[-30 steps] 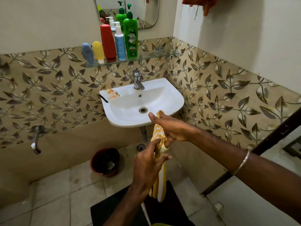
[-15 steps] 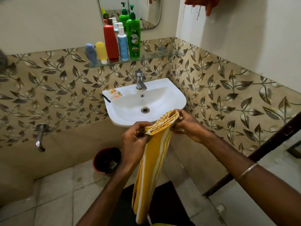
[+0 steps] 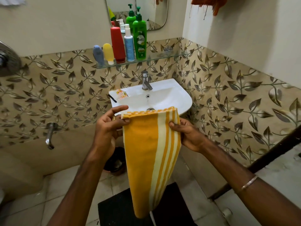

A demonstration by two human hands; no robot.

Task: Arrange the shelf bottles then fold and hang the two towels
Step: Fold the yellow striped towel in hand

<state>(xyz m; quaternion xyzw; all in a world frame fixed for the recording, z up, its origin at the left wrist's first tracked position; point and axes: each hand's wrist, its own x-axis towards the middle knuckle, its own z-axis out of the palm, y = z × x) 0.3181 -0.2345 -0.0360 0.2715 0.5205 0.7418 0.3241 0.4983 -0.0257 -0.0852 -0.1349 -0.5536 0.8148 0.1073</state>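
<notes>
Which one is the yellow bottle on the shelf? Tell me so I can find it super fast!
Find the white sink, then look up to the glass shelf on the leafy tiles above it. Five bottles stand in a row there; the yellow bottle is second from the left, between the blue-grey bottle and the tall red bottle. It is short, rounded and stands on a white cap.

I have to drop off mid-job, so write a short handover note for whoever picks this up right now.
Left hand: pinches the yellow striped towel at its top left corner.
Right hand: grips the top right edge.
The towel hangs folded lengthwise in front of the sink.
Five bottles stand in a row on the glass shelf, shortest to tallest; that looks done.
Left: finish folding and hang this towel. An orange cloth at the top edge may be the second towel; I cannot tell.
</notes>
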